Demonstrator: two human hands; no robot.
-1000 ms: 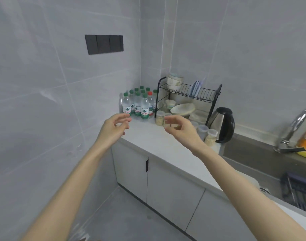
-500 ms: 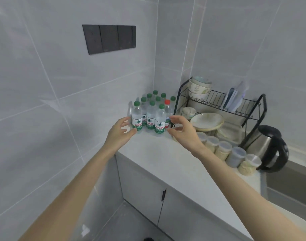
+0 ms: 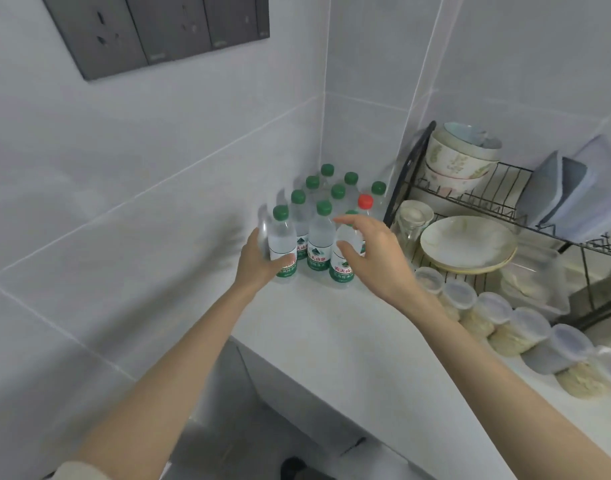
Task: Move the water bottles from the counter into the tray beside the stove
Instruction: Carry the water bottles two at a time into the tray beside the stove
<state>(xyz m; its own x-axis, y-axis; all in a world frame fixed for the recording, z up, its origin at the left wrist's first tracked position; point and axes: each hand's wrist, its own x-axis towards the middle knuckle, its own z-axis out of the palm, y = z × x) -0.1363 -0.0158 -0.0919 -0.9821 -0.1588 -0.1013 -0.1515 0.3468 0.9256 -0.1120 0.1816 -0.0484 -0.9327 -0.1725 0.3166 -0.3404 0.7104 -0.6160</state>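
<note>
Clear water bottles [image 3: 319,244] — green caps

Looking forward and down from head height, facing the tiled corner [image 3: 323,126] and the water bottles [image 3: 319,237], hanging close over the counter [image 3: 332,341].

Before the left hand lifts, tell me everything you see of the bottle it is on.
The bottle is small and clear, plastic by its look, with a green screw cap and a white label banded green at the bottom. It stands upright on the counter at the front-left corner of the cluster, nearest the wall. The left hand grips its lower half, thumb across the label. The neighbour bottle stands close; whether they touch cannot be told.
</note>
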